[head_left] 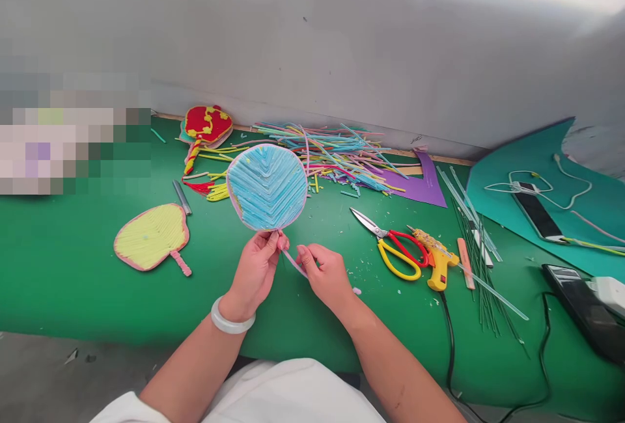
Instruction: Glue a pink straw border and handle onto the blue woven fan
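Observation:
A light-blue fan (267, 187) made of pipe cleaners in a V pattern, edged in pink, stands upright above the table. My left hand (257, 263) pinches it at its base, where the handle begins. From that base a pink pipe cleaner (294, 262) runs to my right hand (325, 273), whose thumb and fingers are closed on it. Part of the handle is hidden behind my fingers. On the left lies a yellow-green fan (152, 237) with a pink edge and a short wrapped pink handle.
Scissors (390, 244) and a yellow glue gun (438, 260) with a black cord lie right of my hands. Behind the fan are heaped pipe cleaners (336, 153), a purple sheet (420, 182) and a red fan (208, 125). Phones (537, 211) and green wires (483, 280) lie farther right.

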A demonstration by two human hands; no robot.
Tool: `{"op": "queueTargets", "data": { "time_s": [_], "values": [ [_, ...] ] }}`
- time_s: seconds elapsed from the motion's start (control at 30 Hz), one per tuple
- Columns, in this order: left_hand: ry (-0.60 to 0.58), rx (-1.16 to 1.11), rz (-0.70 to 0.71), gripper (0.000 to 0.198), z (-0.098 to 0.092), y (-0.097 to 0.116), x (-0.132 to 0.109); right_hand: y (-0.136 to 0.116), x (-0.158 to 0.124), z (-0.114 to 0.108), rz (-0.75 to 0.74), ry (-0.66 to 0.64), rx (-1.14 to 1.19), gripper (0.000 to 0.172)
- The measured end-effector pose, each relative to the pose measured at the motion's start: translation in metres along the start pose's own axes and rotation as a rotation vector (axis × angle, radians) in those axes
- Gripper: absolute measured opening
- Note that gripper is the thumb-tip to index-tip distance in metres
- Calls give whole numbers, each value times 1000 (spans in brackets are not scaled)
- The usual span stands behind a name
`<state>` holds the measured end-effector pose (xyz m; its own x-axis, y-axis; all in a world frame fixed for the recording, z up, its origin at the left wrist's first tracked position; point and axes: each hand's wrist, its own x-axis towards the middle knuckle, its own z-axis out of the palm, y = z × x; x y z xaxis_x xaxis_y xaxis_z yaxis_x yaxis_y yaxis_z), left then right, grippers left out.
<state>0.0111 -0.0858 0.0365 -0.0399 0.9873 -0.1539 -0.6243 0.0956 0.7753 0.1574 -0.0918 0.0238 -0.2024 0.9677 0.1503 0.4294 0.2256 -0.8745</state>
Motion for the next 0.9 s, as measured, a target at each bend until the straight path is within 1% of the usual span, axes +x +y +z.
{"op": "queueTargets", "data": {
  "time_s": [0.13, 0.27, 0.37, 0.43, 0.53, 0.7, 0.9],
  "values": [
    [-37, -22, -45, 24, 0, 0, 0, -1, 1, -4, 25, 18, 13, 44],
    [-47, -36, -63, 24, 0, 2, 0, -2, 2, -5, 13, 17, 18, 43],
    [-48, -40, -72, 24, 1, 2, 0, -3, 2, -5, -5, -22, 35, 36],
    [-46, -40, -75, 23, 1, 2, 0, -5, 2, -5, 9, -58, 49, 33],
    [-36, -34, -73, 23, 0, 1, 1, -7, 1, -5, 46, -113, 55, 32],
    [-17, -15, -77, 22, 0, 0, 2, -9, 0, -4, 52, -203, 75, 30],
    [-8, -9, -89, 24, 1, 0, 1, -8, -1, -3, 91, -230, 155, 23]
  ]
}}
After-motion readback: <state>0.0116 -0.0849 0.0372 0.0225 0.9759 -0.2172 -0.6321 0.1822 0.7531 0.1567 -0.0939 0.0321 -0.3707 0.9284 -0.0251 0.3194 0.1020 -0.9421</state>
